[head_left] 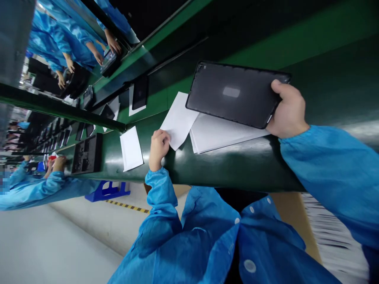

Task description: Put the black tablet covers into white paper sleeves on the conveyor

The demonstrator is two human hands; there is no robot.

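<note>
My right hand (288, 108) grips a black tablet back cover (231, 92) by its right end, thumb on its face. The cover is tilted above a stack of white paper (222, 134) and hides part of it. A single white sheet (180, 118) lies slanted at the left of that stack. My left hand (160, 144) is closed on this sheet's lower left edge, fingers curled and thumb pressed in. Further left, a folded white paper (132, 149) lies apart on the green bench (207, 169).
A dark tray with parts (87, 154) sits on the bench at left. Beyond a green bar (65, 112), dark panels on papers (139, 92) lie along the line. Co-workers in blue sleeves (53, 35) work at upper left and far left. A blue stool (108, 191) stands below.
</note>
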